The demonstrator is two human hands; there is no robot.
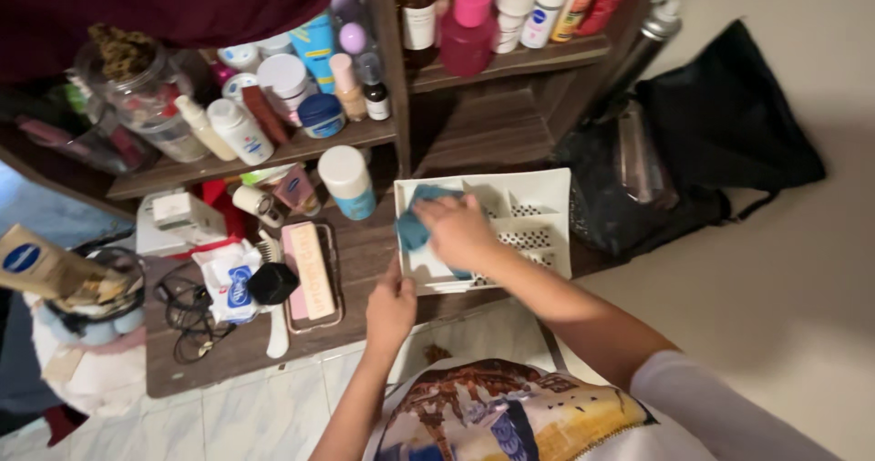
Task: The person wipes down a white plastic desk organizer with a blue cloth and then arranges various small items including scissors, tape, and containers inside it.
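White tray lies flat on the lowest wooden shelf, at its right part, below the upper shelves. Rectangular, divided into compartments; perforated floor shows in the right-hand ones. Long axis runs left to right across the view, turned slightly, with the right end a little farther from the person. Open side faces up.

Blue cloth sits in the tray's left compartment, bunched, partly under the fingers.

Right hand is over the tray's left half, palm down, fingers closed onto the cloth and pressing it against the tray's inside. Left hand grips the tray's near left corner, thumb up against the rim, fingers curled narrow beneath; exact finger contact is hidden.

Just left of the tray: a pink flat case on a small metal tray, long axis front to back. A black-headed brush lies beside it, then a white wipes packet and a tangle of black cable. A white-capped blue bottle stands behind the pink case.

Shelf above holds jars, tubes and lotion bottles, crowded. A pink bottle stands on the upper right shelf.

Right of the shelving, a black bag slumps on the floor, near the tray's right end.
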